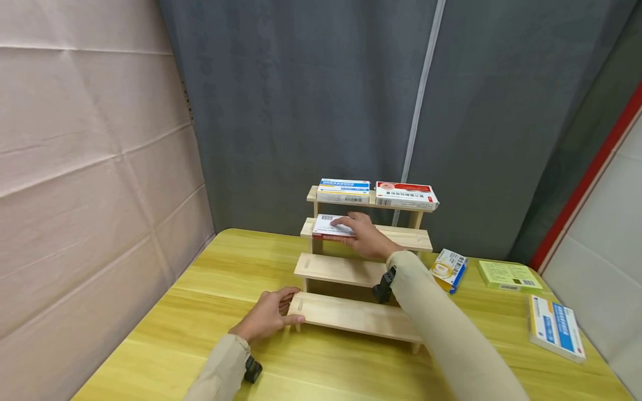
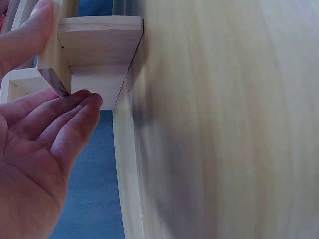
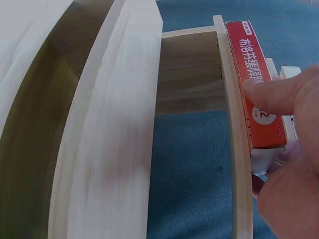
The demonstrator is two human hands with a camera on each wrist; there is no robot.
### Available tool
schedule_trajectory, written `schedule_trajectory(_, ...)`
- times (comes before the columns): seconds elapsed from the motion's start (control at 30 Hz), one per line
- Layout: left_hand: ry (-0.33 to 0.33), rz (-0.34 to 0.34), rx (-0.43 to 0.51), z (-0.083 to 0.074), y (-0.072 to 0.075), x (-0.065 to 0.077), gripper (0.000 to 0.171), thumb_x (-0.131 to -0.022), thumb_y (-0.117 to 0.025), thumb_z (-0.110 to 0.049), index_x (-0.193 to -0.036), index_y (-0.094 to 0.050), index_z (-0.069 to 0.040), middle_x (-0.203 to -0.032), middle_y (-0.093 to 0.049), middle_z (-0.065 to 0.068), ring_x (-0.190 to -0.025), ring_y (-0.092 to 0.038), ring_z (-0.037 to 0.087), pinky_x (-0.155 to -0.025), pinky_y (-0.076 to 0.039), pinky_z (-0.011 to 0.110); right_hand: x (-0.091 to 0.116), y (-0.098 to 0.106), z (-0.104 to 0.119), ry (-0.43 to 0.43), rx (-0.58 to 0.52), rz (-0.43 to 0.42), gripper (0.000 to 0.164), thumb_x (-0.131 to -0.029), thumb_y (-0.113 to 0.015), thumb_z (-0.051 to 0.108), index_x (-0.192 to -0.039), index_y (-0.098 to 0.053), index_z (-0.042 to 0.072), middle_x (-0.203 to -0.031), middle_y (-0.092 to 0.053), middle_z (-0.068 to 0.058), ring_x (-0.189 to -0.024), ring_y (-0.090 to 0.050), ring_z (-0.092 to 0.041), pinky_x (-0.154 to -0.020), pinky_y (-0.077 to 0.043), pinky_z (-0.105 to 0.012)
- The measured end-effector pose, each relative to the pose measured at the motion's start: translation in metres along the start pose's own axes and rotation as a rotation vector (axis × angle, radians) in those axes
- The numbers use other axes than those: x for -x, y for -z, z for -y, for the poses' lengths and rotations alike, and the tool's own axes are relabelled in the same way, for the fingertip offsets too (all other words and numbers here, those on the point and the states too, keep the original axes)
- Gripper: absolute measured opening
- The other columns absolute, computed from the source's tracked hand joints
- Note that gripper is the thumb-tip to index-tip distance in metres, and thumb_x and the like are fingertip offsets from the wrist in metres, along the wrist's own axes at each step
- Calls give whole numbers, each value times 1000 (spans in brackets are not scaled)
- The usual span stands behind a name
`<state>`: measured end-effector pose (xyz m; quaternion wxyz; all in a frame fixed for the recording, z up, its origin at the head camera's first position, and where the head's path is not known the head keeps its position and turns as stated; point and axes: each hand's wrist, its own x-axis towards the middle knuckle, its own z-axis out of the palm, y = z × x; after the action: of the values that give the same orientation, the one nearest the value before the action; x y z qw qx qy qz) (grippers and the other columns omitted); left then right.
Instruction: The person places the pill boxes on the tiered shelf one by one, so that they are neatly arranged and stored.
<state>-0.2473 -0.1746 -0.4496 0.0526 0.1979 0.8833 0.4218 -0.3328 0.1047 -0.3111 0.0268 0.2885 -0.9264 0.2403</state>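
Observation:
A stepped wooden display rack [image 1: 351, 314] with several tiers stands on the table. My left hand [image 1: 266, 317] grips the left end of its lowest tier, thumb over the edge and fingers [image 2: 75, 122] under the board in the left wrist view. On the second tier from the top, at the left end, lies a white and red medicine box [image 1: 325, 224]. My right hand [image 1: 368, 236] holds this box, index finger across its white face. In the right wrist view the thumb [image 3: 269, 97] presses its red side [image 3: 251, 64]; the other fingers are mostly hidden.
The top tier bears a blue and white medicine box [image 1: 343, 191] and a red and white one [image 1: 406, 194]. Right of the rack lie an orange and blue box [image 1: 448, 269], a green box [image 1: 509, 274] and another blue and white box [image 1: 555, 327]. A grey curtain [image 1: 301, 111] hangs behind.

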Motion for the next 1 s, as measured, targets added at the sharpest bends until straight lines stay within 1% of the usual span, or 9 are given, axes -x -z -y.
schedule_trajectory(0.2, -1, 2, -2, 0, -1, 0, 79, -85, -79, -41, -146, -48, 1, -146, -54, 23, -133, -57, 40, -109, -52, 46, 1, 0, 0, 2, 21, -10, 48, -98, -62, 11, -144, -54, 22, -162, -32, -22, -151, -20, -47, -124, -22, -69)
schedule_trajectory(0.37, 1, -1, 1, -1, 0, 0, 80, -85, -79, -40, -146, -48, 1, -147, -54, 24, -133, -56, 40, -110, -52, 47, 4, 1, -1, 24, 36, -31, 54, -97, -62, 11, -148, -50, 20, -162, -31, -24, -152, -17, -51, -123, -20, -72)
schedule_trajectory(0.57, 9, -5, -1, 0, 0, 0, 81, -84, -79, -41, -146, -48, 0, -147, -53, 23, -133, -56, 40, -110, -52, 47, 10, 5, -2, 39, 25, -55, 52, -97, -62, 12, -147, -51, 18, -163, -30, -24, -153, -14, -52, -124, -17, -73)
schedule_trajectory(0.63, 8, -5, 0, 0, 0, -1, 81, -84, -79, -42, -146, -48, 0, -147, -53, 23, -133, -56, 40, -110, -52, 48, 15, 7, -1, 39, 21, -67, 50, -97, -62, 13, -146, -53, 17, -163, -29, -24, -153, -13, -51, -124, -16, -73)
schedule_trajectory(0.77, 4, -4, -11, 1, -1, -1, 81, -85, -78, -44, -146, -48, -1, -148, -53, 23, -132, -57, 40, -109, -53, 47, 26, 11, -2, 64, 30, -98, 47, -96, -64, 11, -143, -56, 14, -161, -32, -26, -152, -16, -52, -123, -18, -73)
schedule_trajectory(1.0, 1, -9, -20, 1, -1, 0, 80, -85, -78, -43, -146, -48, -1, -147, -54, 23, -132, -57, 40, -109, -53, 48, 50, 18, -10, 101, 31, -142, 44, -96, -62, 6, -140, -57, 10, -159, -34, -27, -150, -22, -51, -123, -23, -71)
